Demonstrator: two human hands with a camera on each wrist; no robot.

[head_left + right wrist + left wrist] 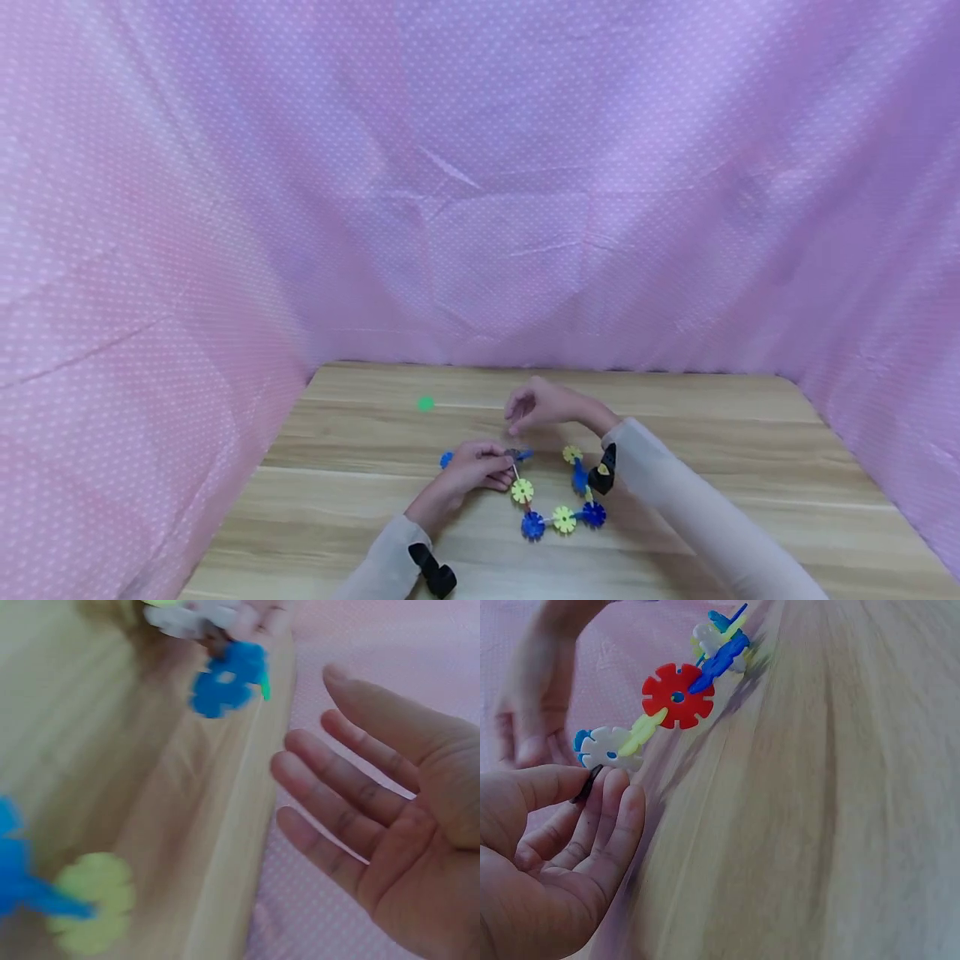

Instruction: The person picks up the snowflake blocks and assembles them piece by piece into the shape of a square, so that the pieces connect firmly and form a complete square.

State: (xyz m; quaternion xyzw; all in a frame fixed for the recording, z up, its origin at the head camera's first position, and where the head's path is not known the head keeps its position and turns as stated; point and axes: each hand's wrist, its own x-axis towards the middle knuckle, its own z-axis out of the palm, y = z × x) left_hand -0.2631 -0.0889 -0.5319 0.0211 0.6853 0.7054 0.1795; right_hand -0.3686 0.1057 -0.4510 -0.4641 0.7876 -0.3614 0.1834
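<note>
My left hand (pixel 474 467) pinches a dark notched disc (pixel 591 782) between thumb and fingers, at one end of a chain of interlocking plastic snowflake discs. Joined on beyond it are a white disc (pixel 609 748) and a red disc (pixel 679 697), with more yellow and blue ones curving round over the table. Just past the left hand, my right hand (pixel 546 404) hovers with loosely bent fingers and nothing in them. A blue disc (pixel 229 679) attached near the dark one lies below it. The chain's other end is a yellow disc (pixel 572 454) by the right wrist.
The wood-grain table (pixel 360 500) is enclosed by a pink dotted cloth (pixel 480 208) at the back and sides. A small flat green round (pixel 426 404) lies toward the back. Another blue piece (pixel 446 459) shows left of the left hand, mostly hidden.
</note>
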